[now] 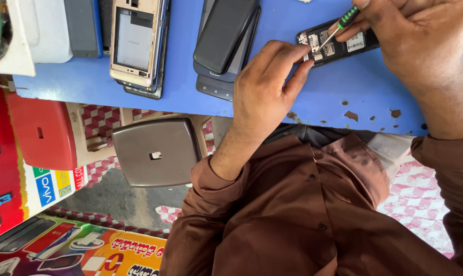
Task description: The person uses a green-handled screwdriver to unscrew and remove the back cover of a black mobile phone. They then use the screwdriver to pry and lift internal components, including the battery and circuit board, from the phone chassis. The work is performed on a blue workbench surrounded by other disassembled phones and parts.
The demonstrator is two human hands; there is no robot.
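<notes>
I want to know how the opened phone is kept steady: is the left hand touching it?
Touching. In the head view, the left hand's fingertips press against the left end of the opened phone on the blue table.

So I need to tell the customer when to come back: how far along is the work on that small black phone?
Done: the small black phone lies back-up on the blue table with its cover off and the insides bare. In hand: the left hand steadies its end while the right hand works a green-handled screwdriver into it. Left: it is open, and no cover for it can be picked out.
</notes>
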